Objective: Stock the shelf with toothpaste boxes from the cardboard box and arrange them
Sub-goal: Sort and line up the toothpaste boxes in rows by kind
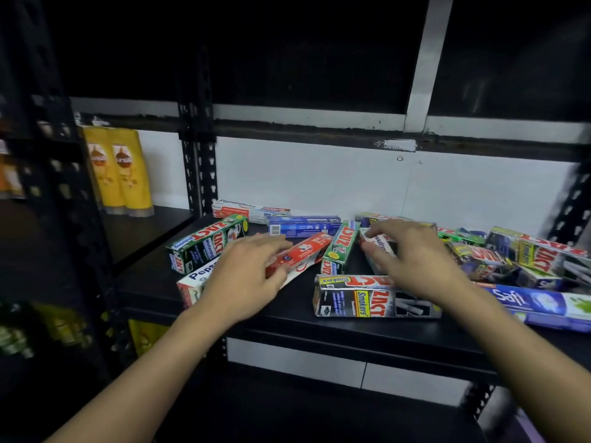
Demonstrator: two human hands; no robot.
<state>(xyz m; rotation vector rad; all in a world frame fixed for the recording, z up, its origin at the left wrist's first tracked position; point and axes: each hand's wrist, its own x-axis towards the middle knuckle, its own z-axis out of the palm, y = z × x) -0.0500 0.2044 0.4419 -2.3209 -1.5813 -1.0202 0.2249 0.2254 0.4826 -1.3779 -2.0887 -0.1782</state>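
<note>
Several toothpaste boxes lie scattered on a black shelf (287, 302). My left hand (246, 276) holds a red box (303, 252), fingers over its top and thumb at its near side. Beneath that wrist lies a white Pepsodent box (193, 282). My right hand (412, 260) grips a white box (379, 247), thumb on its near side, fingers across the top. Between the hands stands a green Zact box (340, 247). A silver Zact Smokers box (355, 298) lies at the front under my right wrist. The cardboard box is out of view.
More boxes lie around: a green Zact Whitening box (204, 244), a blue Saft box (303, 227), a Pepsodent box (249, 209) at the back, a jumbled heap (527, 254) on the right. Yellow shampoo bottles (121, 174) stand in the left bay behind a black upright (198, 161).
</note>
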